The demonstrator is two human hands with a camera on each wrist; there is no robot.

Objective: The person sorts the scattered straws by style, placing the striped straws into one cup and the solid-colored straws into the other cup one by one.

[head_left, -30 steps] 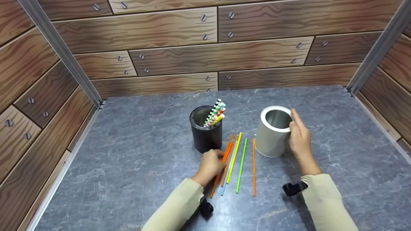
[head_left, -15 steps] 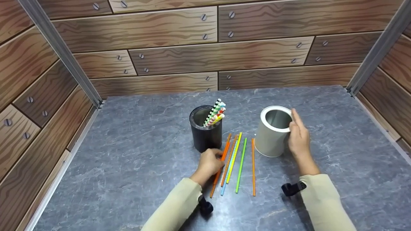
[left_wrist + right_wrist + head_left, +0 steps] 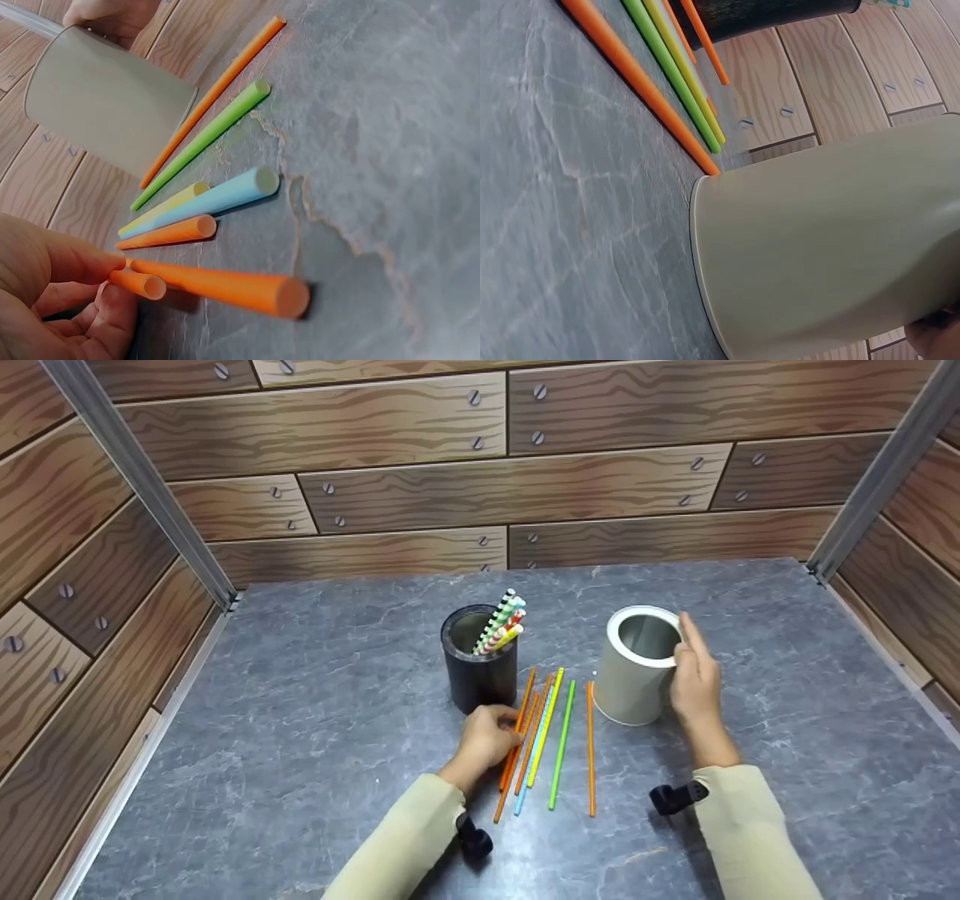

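Observation:
My left hand pinches an orange straw between thumb and finger, low beside a black cup. Another orange straw lies right under it in the left wrist view. Further right on the table are a third orange straw, a light blue straw, a yellow straw, a green straw and an orange straw on its own. My right hand holds a pale grey can at its right side, thumb by the white rim. The can stands upright, nothing showing inside.
Several striped paper straws lean against the right side of the black cup's opening. The grey marbled tabletop is bounded by wood-patterned walls at the back and both sides, with metal posts in the corners.
The orange straw in my left hand has shifted slightly left and away from me, apart from its neighbours at the far end. My right hand and the can stay put.

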